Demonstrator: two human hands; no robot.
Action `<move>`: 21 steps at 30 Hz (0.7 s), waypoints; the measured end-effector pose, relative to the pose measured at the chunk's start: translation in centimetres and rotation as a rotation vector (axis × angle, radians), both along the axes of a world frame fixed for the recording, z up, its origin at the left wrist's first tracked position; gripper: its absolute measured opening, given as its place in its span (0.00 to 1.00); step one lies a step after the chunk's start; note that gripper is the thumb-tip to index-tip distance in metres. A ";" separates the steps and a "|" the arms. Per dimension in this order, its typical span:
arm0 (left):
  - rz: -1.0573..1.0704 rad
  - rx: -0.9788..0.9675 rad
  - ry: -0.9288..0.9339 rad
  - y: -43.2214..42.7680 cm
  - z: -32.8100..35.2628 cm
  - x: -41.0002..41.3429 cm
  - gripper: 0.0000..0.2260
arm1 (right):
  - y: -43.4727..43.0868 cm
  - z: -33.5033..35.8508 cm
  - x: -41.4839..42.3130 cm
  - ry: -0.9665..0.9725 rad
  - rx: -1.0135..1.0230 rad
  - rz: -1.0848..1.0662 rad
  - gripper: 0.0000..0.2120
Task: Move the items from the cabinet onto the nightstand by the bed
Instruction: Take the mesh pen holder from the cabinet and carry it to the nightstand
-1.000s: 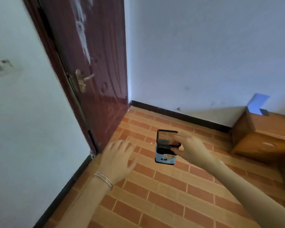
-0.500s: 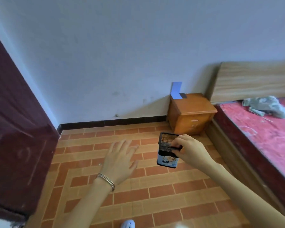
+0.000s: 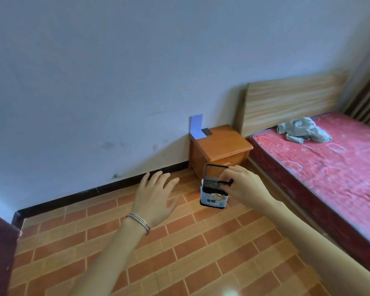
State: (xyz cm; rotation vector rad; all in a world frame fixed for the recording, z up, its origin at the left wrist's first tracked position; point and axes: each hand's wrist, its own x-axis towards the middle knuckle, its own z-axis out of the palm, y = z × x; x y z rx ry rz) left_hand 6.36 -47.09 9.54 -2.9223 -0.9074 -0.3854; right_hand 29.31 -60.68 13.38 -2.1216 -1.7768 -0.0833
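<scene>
Right hand (image 3: 246,186) grip clamped on rim of black mesh metal pen holder with white-blue label (image 3: 214,186), held in air above brick-pattern floor, just in front of orange wooden nightstand (image 3: 220,149). Left hand (image 3: 156,197) grip wide, fingers spread, empty, left of nightstand. Blue card (image 3: 197,126) stands on nightstand's back corner; red-covered bed (image 3: 329,167) right of nightstand

metal mesh holder (image 3: 214,178), glossy wooden nightstand (image 3: 220,146)
</scene>
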 end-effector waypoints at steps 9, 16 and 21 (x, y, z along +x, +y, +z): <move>-0.065 -0.034 -0.015 7.6 -3.7 11.0 0.23 | 7.1 -3.4 10.3 0.030 -0.057 -0.058 0.05; -0.042 -0.031 -0.042 13.6 -3.7 24.1 0.22 | 13.3 -2.6 23.4 0.047 -0.037 -0.045 0.05; -0.013 -0.053 -0.046 17.3 -3.5 32.0 0.22 | 18.3 -1.4 32.2 0.046 -0.013 0.000 0.06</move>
